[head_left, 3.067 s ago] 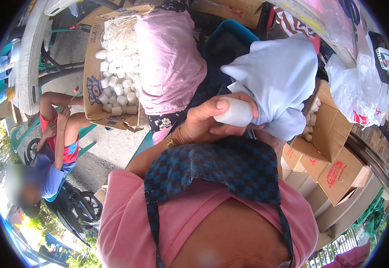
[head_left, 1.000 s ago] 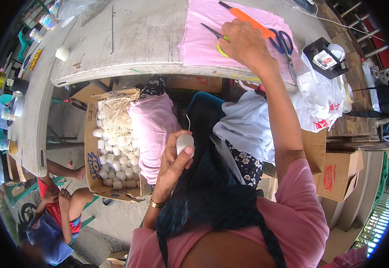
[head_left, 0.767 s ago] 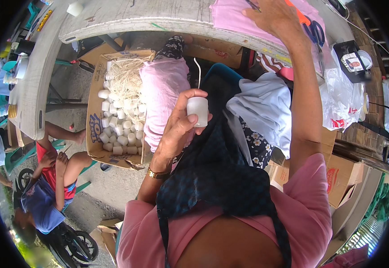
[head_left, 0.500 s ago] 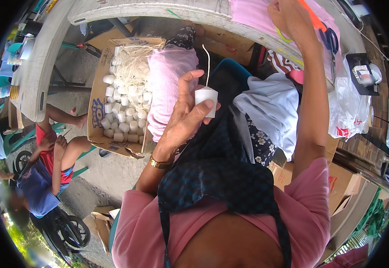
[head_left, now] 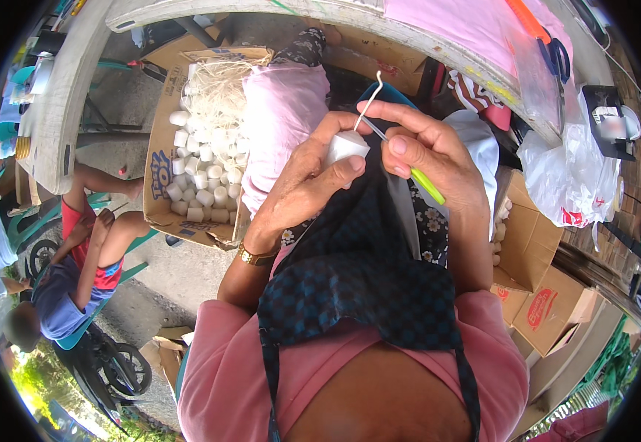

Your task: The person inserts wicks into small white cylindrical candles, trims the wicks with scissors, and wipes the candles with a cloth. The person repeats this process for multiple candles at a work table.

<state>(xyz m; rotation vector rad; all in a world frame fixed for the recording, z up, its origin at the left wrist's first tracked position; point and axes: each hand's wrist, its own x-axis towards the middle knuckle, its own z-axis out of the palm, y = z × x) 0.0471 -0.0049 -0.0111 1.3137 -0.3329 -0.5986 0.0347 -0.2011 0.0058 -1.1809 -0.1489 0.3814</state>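
Note:
My left hand (head_left: 302, 173) is closed around a short white candle (head_left: 347, 147), with the fingers at its side and the thumb across its front. A long pale wick (head_left: 369, 102) rises from its top and bends to the right. Close on the right, my right hand (head_left: 435, 151) pinches a slim tool with a green handle (head_left: 427, 186) and a thin metal tip. That tip points at the wick, just above the candle; whether it touches the wick I cannot tell. The exact kind of tool is unclear, as my fingers cover its middle.
On the left, a cardboard box (head_left: 160, 166) holds several white candles and a heap of loose string (head_left: 221, 92). Beside it lies pink cloth (head_left: 280, 110). Scissors (head_left: 556, 59) lie on the table (head_left: 313, 16). A plastic bag (head_left: 564, 177) hangs right. A person (head_left: 85, 295) sits at left.
My right hand has come down from the table to the candle, bringing the green-handled tool. The candle has tilted slightly in my left hand, and the view has shifted a little.

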